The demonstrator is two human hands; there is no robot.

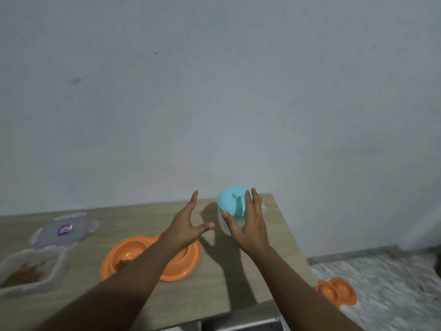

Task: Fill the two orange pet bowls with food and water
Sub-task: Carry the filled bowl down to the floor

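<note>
An orange double pet bowl (133, 249) lies on the wooden table (214, 278), with brown kibble in its left cup. A clear jug with a light blue lid (230, 199) stands at the table's far right. My right hand (248, 225) is spread in front of the jug, fingers straight, at its near side; contact is unclear. My left hand (188, 223) hovers open just left of the jug, above the bowl's right cup, holding nothing. A second orange double bowl (337, 292) sits on the floor at the right.
A clear food container (31, 271) with kibble stands at the table's left edge. Its grey lid (64, 229) lies behind it. A plain wall rises right behind the table. The speckled floor (386, 283) lies to the right of the table's edge.
</note>
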